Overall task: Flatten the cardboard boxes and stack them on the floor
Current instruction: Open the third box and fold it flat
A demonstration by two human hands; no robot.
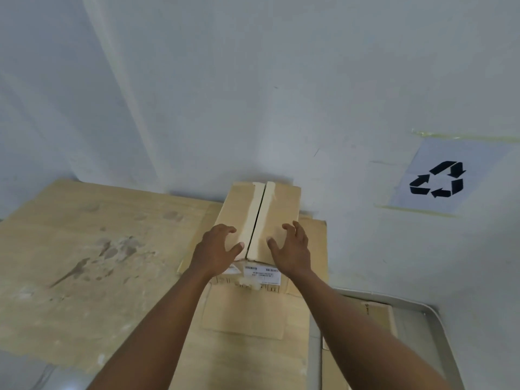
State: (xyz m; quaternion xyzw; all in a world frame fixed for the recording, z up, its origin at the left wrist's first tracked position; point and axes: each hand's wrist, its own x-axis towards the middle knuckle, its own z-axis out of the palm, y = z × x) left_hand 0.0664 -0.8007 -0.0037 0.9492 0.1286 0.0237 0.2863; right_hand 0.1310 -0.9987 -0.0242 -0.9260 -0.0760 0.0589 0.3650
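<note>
**Operator:** Cardboard box (pixel 260 218), still in its full shape, stands against the white wall (pixel 253 80) on top of flattened cardboard sheets (pixel 247 313). I see a strip of pale tape (pixel 254 215) along its top, split down the middle seam where the two flaps meet.

**Monitor:** Where are your hands?

**Operator:** Both are over the near end of the box top. My left hand (pixel 218 247) sits left of the seam, fingers spread and curled, thumb reaching toward the tape. My right hand (pixel 291 250) mirrors it on the right flap, fingers spread and bent like claws. Neither one is closed on anything; I cannot tell if the fingertips press the cardboard or hang just above it.

**Monitor:** Anything else around it?

**Operator:** A white label (pixel 263 274) is on the near face of the box, between my wrists. A large stained cardboard sheet (pixel 92 249) lies to the left. At the right, a grey tray (pixel 430 319) has more flat cardboard in it, and a paper with a black recycling sign (pixel 437 180) is taped to the wall above.
</note>
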